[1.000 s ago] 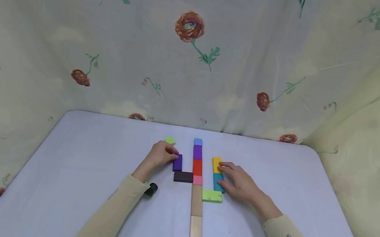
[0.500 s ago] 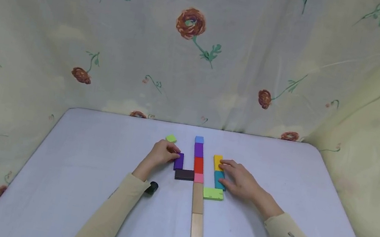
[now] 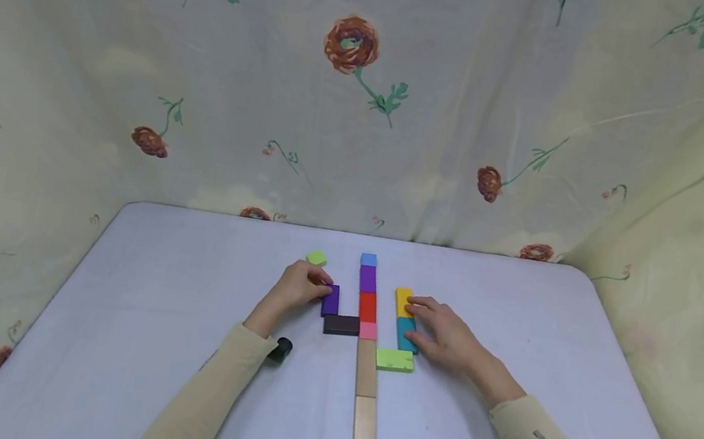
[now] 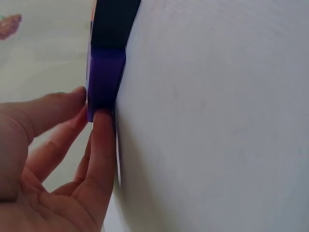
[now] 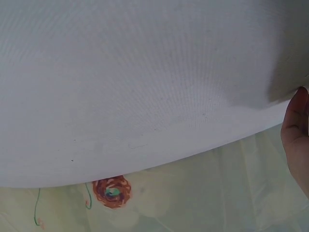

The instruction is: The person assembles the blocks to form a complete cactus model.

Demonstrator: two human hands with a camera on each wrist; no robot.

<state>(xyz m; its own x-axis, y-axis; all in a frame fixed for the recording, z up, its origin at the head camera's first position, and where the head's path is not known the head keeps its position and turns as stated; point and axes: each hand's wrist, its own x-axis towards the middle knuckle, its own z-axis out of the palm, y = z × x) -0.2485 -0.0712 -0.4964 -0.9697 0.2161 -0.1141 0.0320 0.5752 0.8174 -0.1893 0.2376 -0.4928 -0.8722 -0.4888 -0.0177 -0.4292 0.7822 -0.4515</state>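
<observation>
My left hand (image 3: pixel 297 285) is at the far end of a dark purple block (image 3: pixel 330 301), its thumb and fingertips gathered round that end. The left wrist view shows the thumb (image 4: pixel 72 96) by the purple block's (image 4: pixel 105 72) top edge and a finger low on its side. That block meets a black block (image 3: pixel 342 325), which runs to the central line of blocks. On the other side, my right hand (image 3: pixel 442 334) has its fingertips at a yellow block (image 3: pixel 403 302) and its thumb at a teal block (image 3: pixel 406 334). Just nearer lies a light green block (image 3: pixel 394 360).
The central line holds light blue (image 3: pixel 369 260), purple (image 3: pixel 368 279), red (image 3: pixel 367 307), pink (image 3: pixel 367 330) and two plain wood blocks (image 3: pixel 367 368). A small green block (image 3: pixel 316 257) lies beyond my left hand. A black round object (image 3: pixel 280 350) sits at the left cuff. Floral fabric surrounds the white table (image 3: pixel 129 338).
The head view shifts slightly. Both hands stay at the same blocks, and the blocks keep their layout.
</observation>
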